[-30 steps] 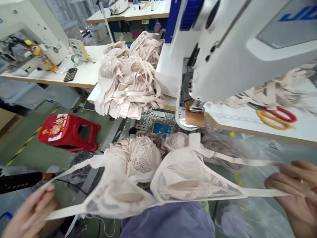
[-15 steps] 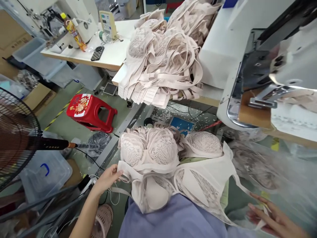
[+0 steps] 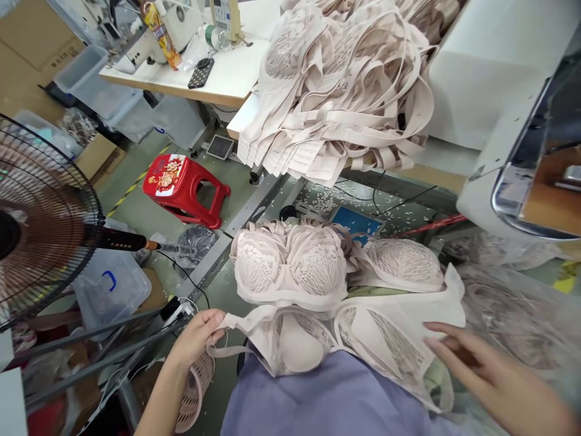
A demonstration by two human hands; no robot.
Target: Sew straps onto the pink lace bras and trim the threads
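A pale pink bra (image 3: 295,345) lies across my lap with the inner side of its cups showing. My left hand (image 3: 200,336) is closed on the end of the bra's band at the left, drawing that side out. Over the bra's right wing hovers my right hand (image 3: 481,363), thumb and fingers apart with nothing between them; whether its fingertips touch the fabric I cannot tell. Just beyond rests a stack of lace bras (image 3: 290,266), cups facing up. Another lace cup (image 3: 399,263) lies to the right of that stack.
A large heap of bras (image 3: 340,97) hangs over the table edge ahead. At the right is a sewing machine (image 3: 481,200). To the left are a fan (image 3: 45,212), a red stool (image 3: 186,191) and a pink basket (image 3: 195,393). A phone (image 3: 201,72) lies on the far table.
My right hand has let go of the strap at the lower right and moved up and left over the wing. My left hand keeps its hold; the view has shifted left.
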